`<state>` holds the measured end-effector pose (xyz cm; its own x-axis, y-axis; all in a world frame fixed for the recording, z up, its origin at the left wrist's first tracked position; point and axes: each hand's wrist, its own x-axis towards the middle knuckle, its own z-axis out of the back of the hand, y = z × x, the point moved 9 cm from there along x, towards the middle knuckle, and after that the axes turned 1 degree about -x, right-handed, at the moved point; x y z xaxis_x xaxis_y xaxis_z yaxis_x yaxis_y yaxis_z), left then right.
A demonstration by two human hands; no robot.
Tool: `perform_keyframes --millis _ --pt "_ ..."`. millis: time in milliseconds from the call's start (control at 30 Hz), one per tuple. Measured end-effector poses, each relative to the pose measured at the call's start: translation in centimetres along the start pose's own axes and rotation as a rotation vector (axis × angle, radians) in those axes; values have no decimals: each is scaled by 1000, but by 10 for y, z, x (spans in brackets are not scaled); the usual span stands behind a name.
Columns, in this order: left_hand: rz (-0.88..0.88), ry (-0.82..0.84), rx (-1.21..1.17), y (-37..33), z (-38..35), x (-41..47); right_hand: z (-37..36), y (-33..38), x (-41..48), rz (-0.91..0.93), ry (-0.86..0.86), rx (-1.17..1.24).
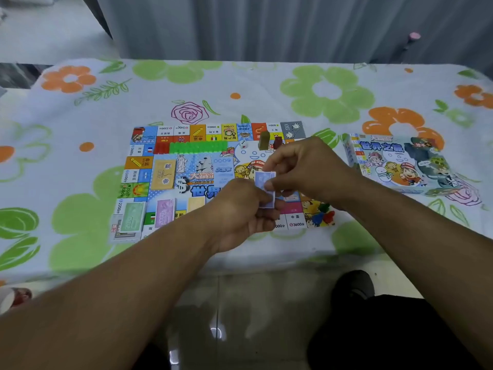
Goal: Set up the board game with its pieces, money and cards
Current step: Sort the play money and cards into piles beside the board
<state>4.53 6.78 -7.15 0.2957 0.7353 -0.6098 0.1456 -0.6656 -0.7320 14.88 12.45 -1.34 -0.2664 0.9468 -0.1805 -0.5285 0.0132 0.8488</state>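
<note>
A small stack of blue-backed cards (265, 188) is held in the air over the near right part of the board (202, 166), which lies flat in the middle of the tabletop (80, 182), closer to the near edge than to the far one. The lower end of the stack is gripped by the left hand (240, 209), its fingers curled round it from below. The upper end is pinched by the right hand (301, 166) between thumb and fingertips. Held at both ends like this, the stack is probably being squared or thumbed through before it is laid down, and a printed blue panel in the middle of the board looks like its likely place. Much of the set-up appears done. Green notes (132, 218) are stacked at the board's near left corner with purple notes (165, 213) just beside them, so the bank is kept on one side within reach. A yellow stack (163, 174) lies on the board's left half. Red houses (161, 148) and green houses (198, 147) are lined in one row along the far side, clear of the middle. A die (242, 144) and two upright pieces, too blurred to be told apart, stand near that row. Coloured pawns (324, 214) are gathered at the board's near right corner, probably on the start square. The box (394, 164) is set aside towards the right edge of the tabletop, well apart from the board.
</note>
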Motion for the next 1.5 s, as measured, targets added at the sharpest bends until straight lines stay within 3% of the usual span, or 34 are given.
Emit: perform_keyframes --millis 200,267,367,467,600,967,1500 --pt "50 -37 179 -1 4 -6 18 -30 9 -189 -6 115" --pt "80 -76 384 4 7 -7 17 -42 11 -232 14 70" --pt "55 -35 870 14 4 -8 2 -52 11 -248 69 -30" --pt "-96 95 1275 21 -12 -11 -6 -56 16 -222 87 -121" --pt "-285 145 1545 25 -26 -16 -13 -55 22 -166 96 -274" --pt "-433 81 1631 18 -34 -12 -19 -60 26 -104 84 -478" --pt "-408 99 1662 28 -31 -2 -30 -57 25 -55 69 -851"
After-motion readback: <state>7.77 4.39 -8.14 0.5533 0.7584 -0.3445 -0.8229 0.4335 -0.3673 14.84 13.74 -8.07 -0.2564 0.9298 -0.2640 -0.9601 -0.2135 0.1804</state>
